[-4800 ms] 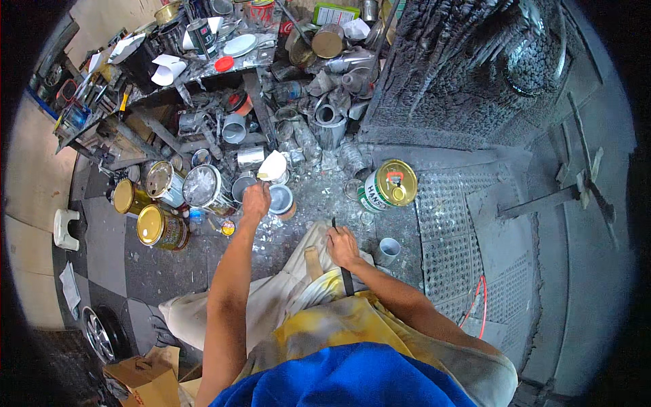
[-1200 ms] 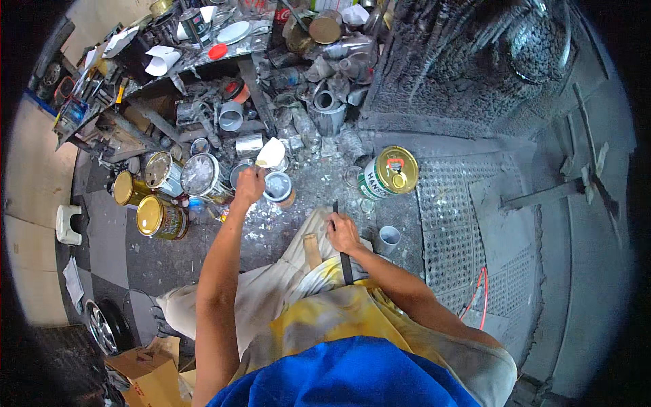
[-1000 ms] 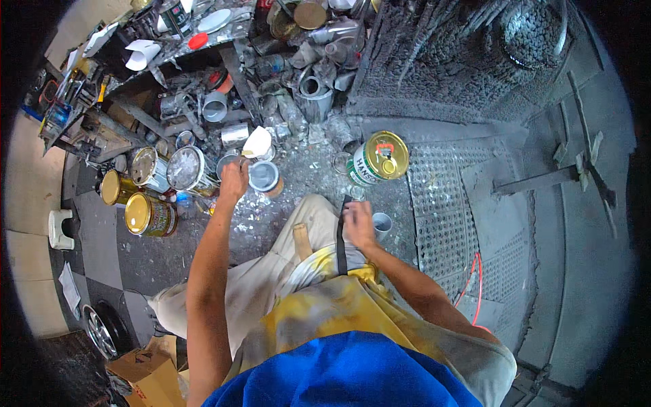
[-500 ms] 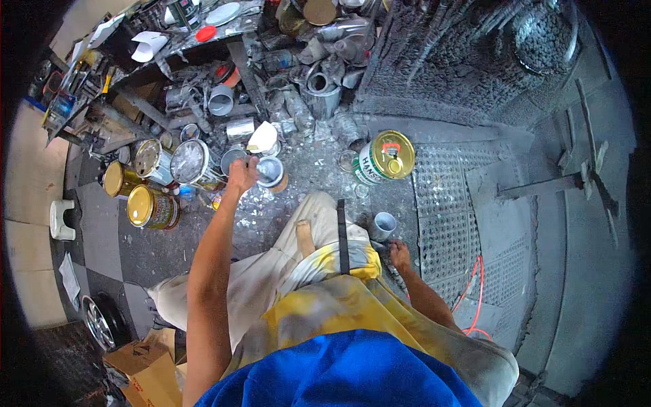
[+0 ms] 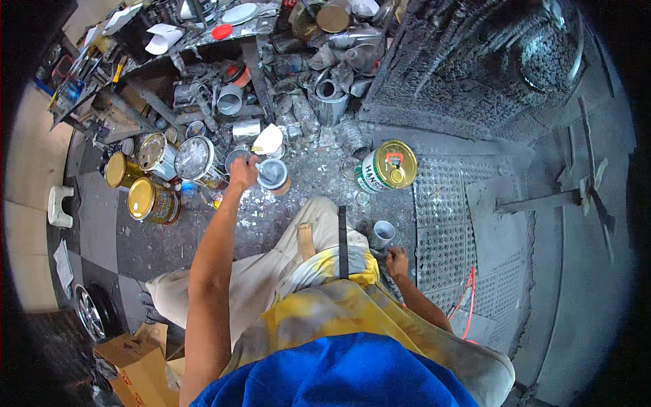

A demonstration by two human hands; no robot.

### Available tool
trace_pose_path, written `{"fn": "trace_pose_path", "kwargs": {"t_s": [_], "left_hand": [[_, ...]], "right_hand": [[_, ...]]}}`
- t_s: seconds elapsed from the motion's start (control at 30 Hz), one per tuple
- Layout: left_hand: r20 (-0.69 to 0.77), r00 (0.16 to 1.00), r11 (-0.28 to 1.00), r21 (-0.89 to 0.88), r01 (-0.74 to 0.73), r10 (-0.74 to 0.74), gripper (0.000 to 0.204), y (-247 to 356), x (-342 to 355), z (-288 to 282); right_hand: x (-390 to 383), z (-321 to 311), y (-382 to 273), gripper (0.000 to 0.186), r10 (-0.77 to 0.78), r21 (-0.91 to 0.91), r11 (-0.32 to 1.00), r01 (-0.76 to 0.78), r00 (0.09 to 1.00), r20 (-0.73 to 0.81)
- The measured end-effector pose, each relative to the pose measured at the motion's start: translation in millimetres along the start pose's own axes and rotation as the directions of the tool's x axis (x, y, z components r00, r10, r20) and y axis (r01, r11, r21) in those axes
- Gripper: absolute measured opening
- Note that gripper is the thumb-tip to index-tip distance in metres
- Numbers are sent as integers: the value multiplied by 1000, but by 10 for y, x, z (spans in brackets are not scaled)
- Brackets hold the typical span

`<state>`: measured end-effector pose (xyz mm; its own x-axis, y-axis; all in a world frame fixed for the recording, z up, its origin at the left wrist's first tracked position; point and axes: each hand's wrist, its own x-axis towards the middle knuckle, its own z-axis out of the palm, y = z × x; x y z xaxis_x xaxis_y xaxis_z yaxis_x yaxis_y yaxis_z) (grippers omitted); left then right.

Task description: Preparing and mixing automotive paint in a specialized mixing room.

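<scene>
My left hand (image 5: 243,173) reaches forward with curled fingers at the left edge of a container (image 5: 275,190) of grey liquid. Its fingers close on something thin and grey that leans over the container's rim; its kind is unclear. Low beside my right knee, my right hand (image 5: 397,262) is closed, just behind a light grey-blue cup (image 5: 384,231). Whatever it grips is hidden by the fingers. Another grey cup (image 5: 234,160) and a silvery can with a white piece (image 5: 268,140) on top stand just past my left hand.
A green, white and gold can (image 5: 388,167) stands ahead on the right, beside perforated floor mats (image 5: 444,224). Several paint cans (image 5: 154,201) are grouped at the left, below a cluttered bench (image 5: 237,24). An orange-red hose (image 5: 469,305) lies at the right.
The whole view has shifted slightly. Both hands stay in nearly the same places, the left at the container of grey liquid and the right behind the cup.
</scene>
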<state>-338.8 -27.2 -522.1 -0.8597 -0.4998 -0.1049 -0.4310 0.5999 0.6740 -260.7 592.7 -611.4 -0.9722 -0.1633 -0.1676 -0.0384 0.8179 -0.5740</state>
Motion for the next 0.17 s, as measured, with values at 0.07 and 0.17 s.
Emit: {"fn": "trace_pose_path", "kwargs": {"t_s": [0.07, 0.17], "left_hand": [[111, 965, 848, -460, 262, -238, 25, -507, 185, -299], [205, 931, 686, -631, 361, -301, 44, -462, 124, -251]], "right_hand": [[86, -36, -312, 26, -104, 54, 992, 112, 987, -126], [36, -292, -759, 28, -126, 136, 979, 151, 976, -177]]}}
